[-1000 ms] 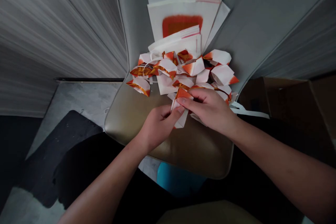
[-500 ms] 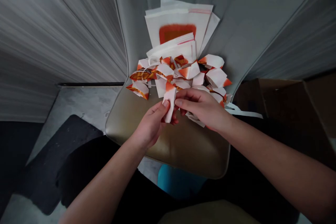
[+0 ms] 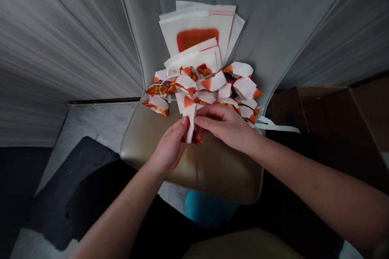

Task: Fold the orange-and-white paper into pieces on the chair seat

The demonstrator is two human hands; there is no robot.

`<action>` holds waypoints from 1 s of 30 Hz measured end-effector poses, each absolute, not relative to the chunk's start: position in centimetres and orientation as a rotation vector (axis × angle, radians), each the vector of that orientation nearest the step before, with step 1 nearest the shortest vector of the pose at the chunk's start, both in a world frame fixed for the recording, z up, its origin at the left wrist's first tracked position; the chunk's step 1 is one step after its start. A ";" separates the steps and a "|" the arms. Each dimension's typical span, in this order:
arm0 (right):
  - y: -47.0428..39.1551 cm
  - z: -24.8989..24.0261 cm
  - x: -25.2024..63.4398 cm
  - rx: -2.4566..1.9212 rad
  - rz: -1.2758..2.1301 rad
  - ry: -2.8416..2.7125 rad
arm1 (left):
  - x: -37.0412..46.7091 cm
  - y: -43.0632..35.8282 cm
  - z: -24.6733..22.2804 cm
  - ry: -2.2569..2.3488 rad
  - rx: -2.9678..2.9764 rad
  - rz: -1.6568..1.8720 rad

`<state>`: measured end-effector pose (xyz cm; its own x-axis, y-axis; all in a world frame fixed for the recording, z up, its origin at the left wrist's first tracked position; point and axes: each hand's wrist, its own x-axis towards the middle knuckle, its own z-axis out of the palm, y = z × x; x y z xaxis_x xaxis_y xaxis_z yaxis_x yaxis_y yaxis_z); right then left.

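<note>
Above the chair seat, a narrow folded piece of paper (image 3: 190,114), white with an orange tip, stands nearly upright in my hands. My left hand (image 3: 170,142) is closed on it, thumb pressed flat against its front. From the other side, the thumb and forefinger of my right hand (image 3: 229,127) pinch together at the paper's right edge; its lower fingers are partly hidden. Just beyond my hands lies a pile of folded paper pieces (image 3: 216,81), white outside with orange ends and shiny gold-orange insides.
Flat white paper sheets (image 3: 194,19), one with an orange-red patch, lean at the chair's grey backrest (image 3: 267,16). White strips (image 3: 281,128) stick out over the right edge of the seat (image 3: 212,174). Cardboard boxes (image 3: 325,109) stand at right, and a dark mat (image 3: 82,174) lies at left.
The whole scene has shifted slightly left in view. Both hands keep the same hold on the folded paper, which stands a little more upright.
</note>
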<state>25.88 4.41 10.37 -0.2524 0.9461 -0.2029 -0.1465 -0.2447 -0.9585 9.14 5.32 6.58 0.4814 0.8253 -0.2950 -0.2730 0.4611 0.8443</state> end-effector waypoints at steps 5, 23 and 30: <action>4.3 10.1 26.1 -1.083 1.629 -1.175 | 9.3 5.3 6.5 0.818 0.839 0.763; 4.0 9.6 26.2 -1.488 0.978 -1.771 | 8.5 4.6 5.9 1.215 1.621 0.782; 3.9 8.8 25.9 -1.575 0.945 -1.706 | 8.6 4.7 4.8 1.340 1.675 1.069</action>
<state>25.86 3.87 8.78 -0.0921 0.9955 -0.0238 0.5482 0.0307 -0.8358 8.62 4.68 4.81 0.1122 0.9803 0.1623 0.3758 -0.1931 0.9064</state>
